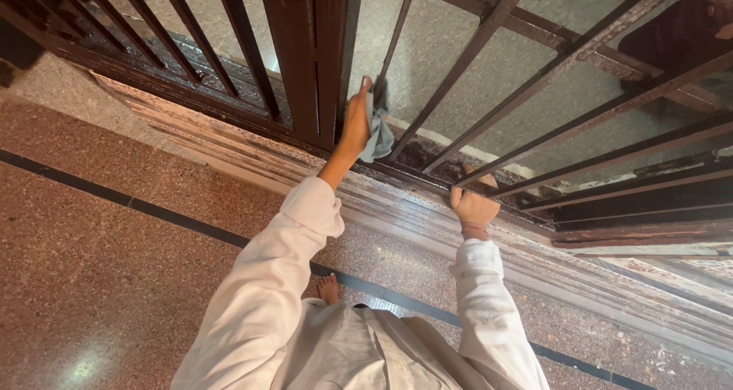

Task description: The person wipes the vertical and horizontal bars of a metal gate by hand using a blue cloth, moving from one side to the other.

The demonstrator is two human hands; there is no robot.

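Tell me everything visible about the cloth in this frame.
The cloth is a small grey-blue rag, soft and crumpled, looking like thin woven fabric. The left hand holds it bunched against a dark metal bar of the gate, low down near the stone threshold. One end pokes up above the fingertips; the rest hangs loosely below the palm. Whether it is damp or dirty cannot be told.

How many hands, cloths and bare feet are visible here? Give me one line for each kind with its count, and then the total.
Hands: 2, the left hand and the right hand, which grips a bar of the dark metal grille
Cloths: 1, a grey-blue cloth in the left hand
Bare feet: 1, a foot on the speckled floor
Total: 4
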